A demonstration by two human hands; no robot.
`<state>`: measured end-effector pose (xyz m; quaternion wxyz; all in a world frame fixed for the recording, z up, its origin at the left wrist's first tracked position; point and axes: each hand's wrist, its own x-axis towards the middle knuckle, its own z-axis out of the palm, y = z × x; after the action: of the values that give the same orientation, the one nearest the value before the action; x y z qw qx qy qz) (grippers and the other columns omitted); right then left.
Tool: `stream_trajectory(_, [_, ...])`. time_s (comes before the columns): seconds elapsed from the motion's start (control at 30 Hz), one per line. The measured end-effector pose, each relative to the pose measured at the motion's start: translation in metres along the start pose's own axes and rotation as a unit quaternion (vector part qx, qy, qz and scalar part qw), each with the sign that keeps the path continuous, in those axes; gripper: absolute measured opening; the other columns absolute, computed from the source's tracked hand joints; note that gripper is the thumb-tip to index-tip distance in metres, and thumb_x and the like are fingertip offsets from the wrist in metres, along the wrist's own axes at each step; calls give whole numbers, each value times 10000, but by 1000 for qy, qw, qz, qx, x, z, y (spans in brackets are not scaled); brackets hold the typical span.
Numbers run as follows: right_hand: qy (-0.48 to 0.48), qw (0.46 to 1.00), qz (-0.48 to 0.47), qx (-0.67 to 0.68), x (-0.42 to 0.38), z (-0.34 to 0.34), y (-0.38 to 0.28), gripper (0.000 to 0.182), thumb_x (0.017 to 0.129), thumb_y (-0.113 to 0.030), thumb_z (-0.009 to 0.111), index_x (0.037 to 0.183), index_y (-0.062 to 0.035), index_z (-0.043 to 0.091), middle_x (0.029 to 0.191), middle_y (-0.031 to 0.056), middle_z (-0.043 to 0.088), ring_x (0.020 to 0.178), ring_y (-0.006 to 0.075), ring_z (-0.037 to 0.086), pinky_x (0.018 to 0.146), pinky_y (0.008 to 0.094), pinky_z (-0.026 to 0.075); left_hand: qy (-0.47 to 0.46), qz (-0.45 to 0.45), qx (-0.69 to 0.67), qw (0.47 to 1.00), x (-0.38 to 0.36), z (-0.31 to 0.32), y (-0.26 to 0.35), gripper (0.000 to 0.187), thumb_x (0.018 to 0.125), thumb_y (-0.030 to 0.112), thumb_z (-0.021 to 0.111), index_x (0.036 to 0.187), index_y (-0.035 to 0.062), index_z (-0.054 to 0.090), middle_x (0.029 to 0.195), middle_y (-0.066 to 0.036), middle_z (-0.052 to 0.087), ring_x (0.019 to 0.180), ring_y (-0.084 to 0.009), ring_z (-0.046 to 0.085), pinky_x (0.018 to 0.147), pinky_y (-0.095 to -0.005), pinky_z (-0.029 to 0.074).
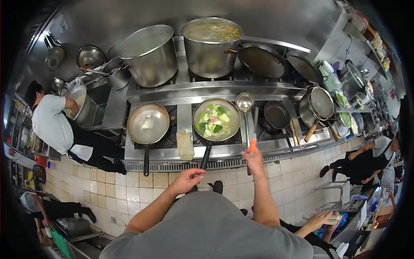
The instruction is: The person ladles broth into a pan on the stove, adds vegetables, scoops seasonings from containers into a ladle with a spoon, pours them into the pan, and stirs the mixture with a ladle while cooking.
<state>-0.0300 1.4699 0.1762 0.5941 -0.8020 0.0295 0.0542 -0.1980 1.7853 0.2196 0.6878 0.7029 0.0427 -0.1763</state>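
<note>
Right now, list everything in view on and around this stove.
wok with vegetables: 1, steel, green and white pieces inside, front middle burner
empty wok: 1, steel, front left burner
ladle: 1, steel bowl, orange handle, resting right of the vegetable wok
small dark pan: 1, black, front right burner
folded cloth: 1, beige, on the stove ledge between the two woks
stock pots: 2, steel, back row
flat dark pans: 2, back right
co-worker: 1, white shirt, dark apron, at the left
left hand: 1, grip on the vegetable wok's black handle
right hand: 1, grip on the ladle's orange handle
</note>
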Motion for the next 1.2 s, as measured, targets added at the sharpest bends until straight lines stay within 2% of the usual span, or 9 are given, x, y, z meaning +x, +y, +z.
stream_trajectory(0.13, [-11,977,-97,-190,37,-47,133,200,780,-66,780,904,-26,628,757,46,609,729,182,598,711,353,511,72,-70,-46,994,-20,11,-5,317,1010,182,654,1281,19,639,1117,-39,719,867,-98,635,779,-271,545])
stream_trajectory(0.27, [-145,988,29,-51,31,-32,164,247,746,36,744,906,-58,582,818,11,592,772,141,579,723,329,501,87,-77,-55,992,-35,25,-7,318,1012,187,654,1282,20,636,1118,-38,724,874,-96,636,777,-274,545])
stream_trajectory(0.43, [-11,997,-22,-67,28,-9,179,288,771,31,713,1042,-37,642,875,23,651,842,163,630,799,326,520,75,-91,-32,992,-37,35,-6,326,1016,178,646,1302,23,630,1135,-39,725,889,-96,640,789,-272,540])
stream_trajectory(0.57, [41,993,-52,-96,17,-18,121,241,810,-63,735,1033,-19,656,891,106,697,844,212,674,800,349,531,55,-90,-37,994,-35,31,-10,332,1016,173,644,1310,20,626,1145,-48,724,903,-96,643,803,-271,539])
stream_trajectory(0.67, [75,983,-74,-147,16,-32,75,270,804,-122,759,1030,-8,664,895,149,713,823,259,700,776,363,542,47,-82,-40,995,-30,26,-18,321,1001,202,680,1280,47,653,894,39,645,783,-54,564,715,-227,487])
stream_trajectory(0.8, [29,995,86,-41,2,-37,10,322,802,-118,746,1084,6,652,898,170,727,841,310,721,779,384,549,-3,-47,-18,999,-29,8,-27,330,1002,202,671,1295,52,646,996,15,663,831,-60,578,752,-240,502])
stream_trajectory(0.93, [108,964,-64,-235,-30,-27,-9,340,800,-71,745,1125,-23,655,924,159,735,901,285,732,805,389,545,-51,0,38,998,-34,-13,-31,328,1006,152,644,1319,54,632,1156,-20,697,870,-61,594,794,-248,523])
stream_trajectory(1.07, [127,985,-3,-113,-123,-18,-50,277,816,-50,744,1067,-4,637,852,56,662,797,162,634,777,328,518,-84,20,90,992,-53,-35,-19,329,971,176,676,1279,62,659,1058,-35,710,861,-100,593,776,-273,518])
stream_trajectory(1.2, [142,990,-7,8,-246,15,-109,188,846,28,674,1002,-32,588,763,-1,587,642,91,587,588,276,506,-145,158,131,968,-56,-51,13,477,923,99,712,1385,79,592,1365,-83,596,935,-149,642,812,-295,544])
